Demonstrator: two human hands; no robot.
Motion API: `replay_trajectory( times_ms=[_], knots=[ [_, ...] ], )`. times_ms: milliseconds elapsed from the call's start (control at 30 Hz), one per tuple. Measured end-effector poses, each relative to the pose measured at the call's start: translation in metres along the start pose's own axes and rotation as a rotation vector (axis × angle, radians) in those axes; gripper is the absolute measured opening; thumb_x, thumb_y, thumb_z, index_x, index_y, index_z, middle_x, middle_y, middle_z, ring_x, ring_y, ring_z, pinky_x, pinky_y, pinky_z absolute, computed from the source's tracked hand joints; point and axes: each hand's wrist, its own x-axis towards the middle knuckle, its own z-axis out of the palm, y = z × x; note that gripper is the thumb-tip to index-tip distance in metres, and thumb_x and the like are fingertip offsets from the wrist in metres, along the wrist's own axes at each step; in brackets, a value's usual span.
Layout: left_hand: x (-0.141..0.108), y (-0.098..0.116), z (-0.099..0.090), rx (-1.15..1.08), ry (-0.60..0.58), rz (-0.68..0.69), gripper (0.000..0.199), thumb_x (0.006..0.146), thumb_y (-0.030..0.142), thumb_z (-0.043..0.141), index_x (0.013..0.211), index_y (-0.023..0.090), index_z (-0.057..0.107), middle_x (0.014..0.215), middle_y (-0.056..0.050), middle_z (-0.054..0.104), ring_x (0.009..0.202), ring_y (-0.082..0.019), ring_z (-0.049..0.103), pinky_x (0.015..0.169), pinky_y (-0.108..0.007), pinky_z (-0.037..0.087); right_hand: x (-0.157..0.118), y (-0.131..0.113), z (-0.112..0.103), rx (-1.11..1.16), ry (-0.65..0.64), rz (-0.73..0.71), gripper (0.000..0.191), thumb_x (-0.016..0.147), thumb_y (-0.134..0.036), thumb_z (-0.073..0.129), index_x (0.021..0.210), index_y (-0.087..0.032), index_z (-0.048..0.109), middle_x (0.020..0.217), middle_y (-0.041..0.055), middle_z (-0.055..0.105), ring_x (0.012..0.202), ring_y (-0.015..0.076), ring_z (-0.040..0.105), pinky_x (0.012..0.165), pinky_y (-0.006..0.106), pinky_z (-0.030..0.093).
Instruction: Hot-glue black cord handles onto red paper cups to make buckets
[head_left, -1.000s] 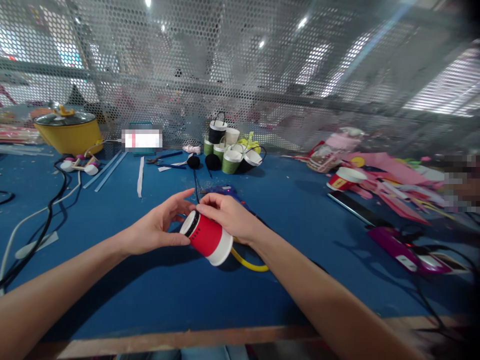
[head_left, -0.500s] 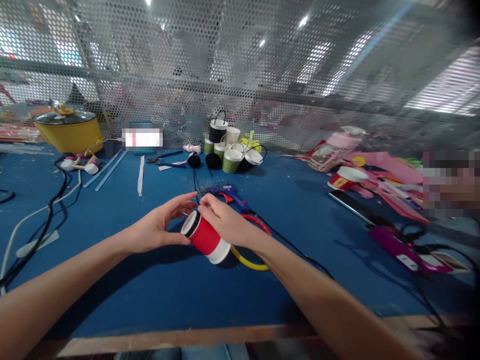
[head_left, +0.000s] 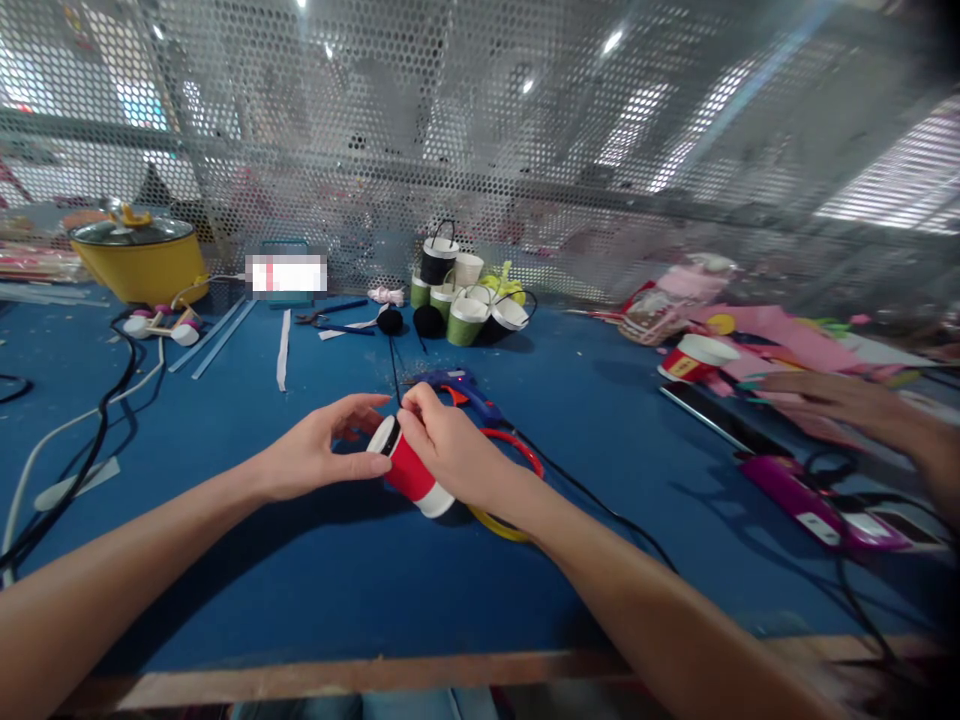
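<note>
A red and white paper cup [head_left: 411, 475] lies tilted between my hands, its open end towards the left. Black yarn is wound around the cup near that end. My left hand [head_left: 311, 452] grips the cup's rim, thumb at the front and fingers behind. My right hand [head_left: 454, 440] is closed over the cup's upper side, pinching the black yarn [head_left: 395, 368]. That strand runs back to a black yarn ball [head_left: 390, 321]. Right behind my right hand lies a blue glue gun [head_left: 469, 392]. A red and yellow ring [head_left: 499, 527] is partly hidden under my right wrist.
Several yarn-wrapped cups [head_left: 466, 318] stand at the back near a second black ball [head_left: 428, 321]. Pliers [head_left: 319, 318] lie left of them. To the right are a phone [head_left: 712, 415], a purple power strip [head_left: 817, 505] and another person's hand [head_left: 840, 400]. A yellow pot [head_left: 142, 265] stands far left.
My right hand and the cup have shifted slightly, and the left thumb has slid further over the cup's rim. At right, the other person's hand now reaches over the pink sheets.
</note>
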Motion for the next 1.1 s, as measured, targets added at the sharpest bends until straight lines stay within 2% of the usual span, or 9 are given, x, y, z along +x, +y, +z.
replay_trajectory(
  times_ms=[200, 400, 567, 667, 767, 900, 967, 1033, 1100],
  knots=[
    [0.0, 0.008, 0.005, -0.069, 0.038, -0.057, 0.05, 0.072, 0.029, 0.061, 0.117, 0.016, 0.044, 0.106, -0.009, 0.057, 0.096, -0.023, 0.053, 0.083, -0.039, 0.042, -0.003, -0.009, 0.002, -0.196, 0.033, -0.051, 0.007, 0.087, -0.022, 0.033, 0.081, -0.019, 0.038, 0.062, -0.0001, 0.049, 0.052, 0.0139, 0.045, 0.049, 0.024, 0.026],
    [0.003, 0.013, 0.008, -0.025, 0.082, -0.092, 0.041, 0.069, 0.026, 0.056, 0.108, 0.014, 0.048, 0.095, -0.007, 0.059, 0.09, -0.021, 0.055, 0.079, -0.036, 0.043, -0.002, -0.009, 0.011, -0.444, 0.114, -0.15, 0.012, 0.087, -0.019, 0.034, 0.082, -0.016, 0.045, 0.065, 0.005, 0.056, 0.057, 0.0174, 0.05, 0.051, 0.026, 0.027],
    [0.005, 0.012, 0.009, 0.002, 0.089, -0.112, 0.038, 0.067, 0.024, 0.054, 0.103, 0.013, 0.049, 0.088, -0.005, 0.059, 0.087, -0.021, 0.055, 0.078, -0.036, 0.043, -0.002, -0.006, 0.017, -0.462, 0.161, -0.206, 0.014, 0.087, -0.02, 0.034, 0.082, -0.015, 0.047, 0.066, 0.006, 0.056, 0.058, 0.0182, 0.05, 0.052, 0.028, 0.03],
    [0.006, 0.01, 0.008, -0.003, 0.101, -0.118, 0.036, 0.066, 0.023, 0.055, 0.101, 0.014, 0.049, 0.092, -0.006, 0.058, 0.086, -0.02, 0.054, 0.076, -0.035, 0.043, -0.002, -0.005, 0.014, -0.301, 0.155, -0.202, 0.011, 0.085, -0.019, 0.036, 0.08, -0.016, 0.045, 0.074, 0.0071, 0.056, 0.063, 0.0175, 0.05, 0.057, 0.028, 0.035],
    [0.006, 0.008, 0.009, -0.032, 0.125, -0.122, 0.04, 0.065, 0.022, 0.056, 0.104, 0.014, 0.047, 0.092, -0.006, 0.057, 0.082, -0.018, 0.053, 0.073, -0.034, 0.043, 0.005, -0.005, 0.007, -0.015, 0.125, -0.142, 0.005, 0.08, -0.016, 0.042, 0.077, -0.018, 0.044, 0.085, 0.0073, 0.055, 0.077, 0.0172, 0.052, 0.067, 0.028, 0.039],
    [0.005, 0.008, 0.01, -0.087, 0.151, -0.118, 0.047, 0.064, 0.021, 0.059, 0.108, 0.014, 0.043, 0.086, -0.003, 0.054, 0.079, -0.017, 0.052, 0.071, -0.032, 0.042, 0.026, -0.002, -0.004, 0.505, -0.056, 0.21, 0.009, 0.074, -0.011, 0.048, 0.069, -0.018, 0.045, 0.076, 0.0027, 0.06, 0.069, 0.0135, 0.054, 0.061, 0.024, 0.04],
    [0.005, 0.009, 0.011, -0.105, 0.169, -0.118, 0.052, 0.063, 0.022, 0.06, 0.111, 0.014, 0.041, 0.085, -0.003, 0.053, 0.078, -0.017, 0.052, 0.072, -0.032, 0.042, 0.039, 0.0, -0.008, 0.829, -0.1, 0.366, 0.012, 0.073, -0.007, 0.049, 0.07, -0.017, 0.046, 0.073, 0.0023, 0.063, 0.068, 0.0122, 0.057, 0.058, 0.022, 0.04],
    [0.004, 0.009, 0.012, -0.116, 0.183, -0.119, 0.06, 0.063, 0.022, 0.062, 0.116, 0.013, 0.036, 0.085, -0.003, 0.053, 0.078, -0.017, 0.051, 0.072, -0.033, 0.042, 0.053, 0.002, -0.01, 1.064, -0.097, 0.448, 0.012, 0.076, -0.005, 0.048, 0.076, -0.017, 0.047, 0.07, 0.0031, 0.065, 0.067, 0.0125, 0.061, 0.059, 0.022, 0.042],
    [0.004, 0.01, 0.013, -0.133, 0.196, -0.125, 0.067, 0.062, 0.023, 0.062, 0.121, 0.013, 0.031, 0.085, -0.002, 0.052, 0.078, -0.017, 0.051, 0.074, -0.034, 0.041, 0.07, 0.005, -0.013, 1.165, -0.081, 0.485, 0.012, 0.081, -0.006, 0.043, 0.081, -0.018, 0.048, 0.066, 0.0031, 0.064, 0.063, 0.0127, 0.062, 0.06, 0.024, 0.045]
  ],
)
